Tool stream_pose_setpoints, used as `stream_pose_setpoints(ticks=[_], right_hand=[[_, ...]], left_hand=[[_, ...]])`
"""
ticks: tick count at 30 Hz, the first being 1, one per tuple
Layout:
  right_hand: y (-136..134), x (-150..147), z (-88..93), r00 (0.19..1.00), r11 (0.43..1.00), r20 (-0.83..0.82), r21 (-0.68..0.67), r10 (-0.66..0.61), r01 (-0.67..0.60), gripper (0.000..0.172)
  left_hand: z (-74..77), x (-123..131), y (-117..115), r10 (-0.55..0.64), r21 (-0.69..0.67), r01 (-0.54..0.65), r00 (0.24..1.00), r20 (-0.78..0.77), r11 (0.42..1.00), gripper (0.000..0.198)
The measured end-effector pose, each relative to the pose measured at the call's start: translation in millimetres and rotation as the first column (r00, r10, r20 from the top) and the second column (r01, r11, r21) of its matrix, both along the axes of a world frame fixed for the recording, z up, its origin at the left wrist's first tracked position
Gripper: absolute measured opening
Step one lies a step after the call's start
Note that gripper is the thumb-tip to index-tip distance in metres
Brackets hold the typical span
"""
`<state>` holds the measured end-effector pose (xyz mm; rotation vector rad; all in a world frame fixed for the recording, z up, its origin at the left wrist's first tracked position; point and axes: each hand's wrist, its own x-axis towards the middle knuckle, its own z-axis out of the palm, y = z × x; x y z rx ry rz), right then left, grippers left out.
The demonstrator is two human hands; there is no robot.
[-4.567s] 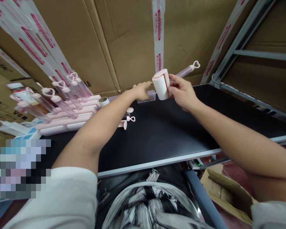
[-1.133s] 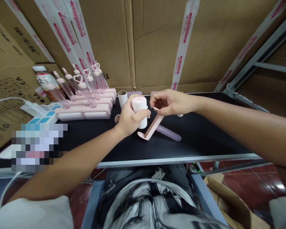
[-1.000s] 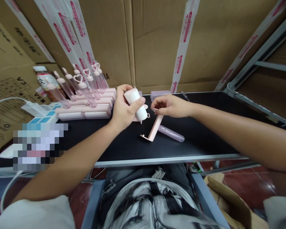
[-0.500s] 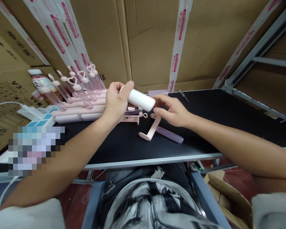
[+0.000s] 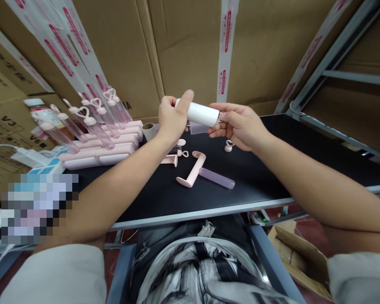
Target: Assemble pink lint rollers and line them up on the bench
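Holding: the left hand (image 5: 174, 118) is clamped around the left end of a white roll (image 5: 202, 114), its thumb extended over the top.
Right hand (image 5: 240, 124): fingers bent at the roll's right end, seemingly touching it; whether they pinch it, I cannot tell.
White roll: raised over the far half of the black table (image 5: 256, 177), between the two hands, its right end tilted lower.
Pink bracket (image 5: 194, 169): lying on the table, nearer than the roll, with a rounded plate at either end.
Purple tube (image 5: 217, 178): flat on the table, just right of the bracket and slanting away from it.
Heart-topped cap (image 5: 229, 145): on the table, near side of the right hand.
Second bracket (image 5: 169, 160): left of the first, partly hidden by the left forearm; another heart-shaped loop (image 5: 185, 154) sits just beside it.
Lilac clear piece (image 5: 199, 128): at the far side, partly behind the roll.
Cardboard core (image 5: 149, 131): standing left of the left hand, open end up.
Pink-and-white rollers (image 5: 98, 158): rows at the left, with clear tubes (image 5: 99, 131) bearing heart loops leaning upward among them.
Bottle (image 5: 39, 112): far left, beyond a power strip (image 5: 50, 162).
Cardboard boxes (image 5: 183, 55): forming the far wall, crossed by red-printed tape (image 5: 225, 46).
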<state>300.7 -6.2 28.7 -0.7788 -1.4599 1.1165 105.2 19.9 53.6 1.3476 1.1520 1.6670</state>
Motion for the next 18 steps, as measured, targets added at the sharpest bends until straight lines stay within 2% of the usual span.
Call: stream_pose_setpoints(ticks=[3,5,6,8,10,11,12,14,18], right_hand=[[20,11,-3.1,0.992,0.993,0.043,0.030,-0.116,0.114,0.029],[36,23,-7.2,0.946,0.959,0.175,0.135,-0.272,0.250,0.027],[44,29,-9.7,0.887,0.928,0.289,0.210,-0.359,0.307,0.028],[56,38,-15.3,0.684,0.887,0.568,0.340,-0.457,0.311,0.027],[63,40,-20.7,0.453,0.912,0.791,0.356,-0.411,0.204,0.024],[65,39,-23.0,0.370,0.932,0.856,0.326,-0.361,0.155,0.026],[65,36,-24.9,0.323,0.948,0.891,0.295,-0.319,0.122,0.029],[65,28,-27.6,0.296,0.958,0.912,0.271,-0.286,0.090,0.033],[68,20,-29.6,0.264,0.973,0.937,0.213,-0.228,0.085,0.018]], left_hand=[[-5.0,0,10,-0.005,-0.050,0.008,0.998,0.058,0.999,0.064],[-5.6,-1,15,-0.016,-0.058,0.020,0.997,0.078,0.998,0.068],[-5.2,-2,16,-0.021,-0.060,0.026,0.996,0.082,0.998,0.070],[-3.8,-3,17,-0.024,-0.071,0.031,0.996,0.088,0.997,0.072],[-2.8,-3,16,-0.029,-0.089,0.037,0.995,0.096,0.995,0.075],[-2.9,-3,16,-0.030,-0.093,0.039,0.995,0.100,0.995,0.076],[-3.3,-2,15,-0.033,-0.096,0.043,0.994,0.103,0.994,0.077],[-5.3,-1,15,-0.049,-0.107,0.062,0.992,0.117,0.992,0.077],[-10.2,1,18,-0.085,-0.155,0.110,0.983,0.163,0.982,0.070]])
